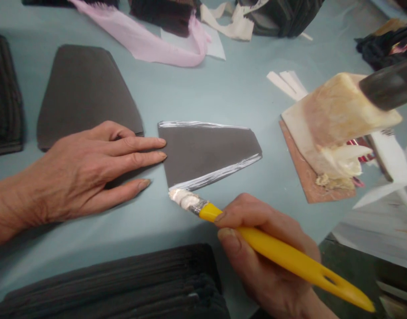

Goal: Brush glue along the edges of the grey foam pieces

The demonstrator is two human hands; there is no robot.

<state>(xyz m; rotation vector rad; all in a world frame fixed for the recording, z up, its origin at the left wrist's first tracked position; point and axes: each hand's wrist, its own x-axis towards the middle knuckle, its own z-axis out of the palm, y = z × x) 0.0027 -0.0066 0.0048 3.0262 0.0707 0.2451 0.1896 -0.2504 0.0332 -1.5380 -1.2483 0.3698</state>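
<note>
My right hand (266, 248) grips a yellow-handled brush (273, 250) whose glue-caked bristles touch the lower left corner of a dark grey cut piece (203, 153). That piece lies flat on the pale blue table (197, 88) with wet white glue streaks along its top edge and its lower slanted edge. My left hand (87, 173) lies flat with fingers spread, fingertips pressing the piece's left edge. Under that hand and behind it sits a second, larger dark grey piece (84, 93) without glue.
A glue-crusted block-shaped container (336, 119) rests on a brown board (303, 173) at the right. Stacks of dark pieces sit at the front (123, 288) and far left (4, 97). Pink fabric (150, 40) and cream scraps (233, 22) lie at the back.
</note>
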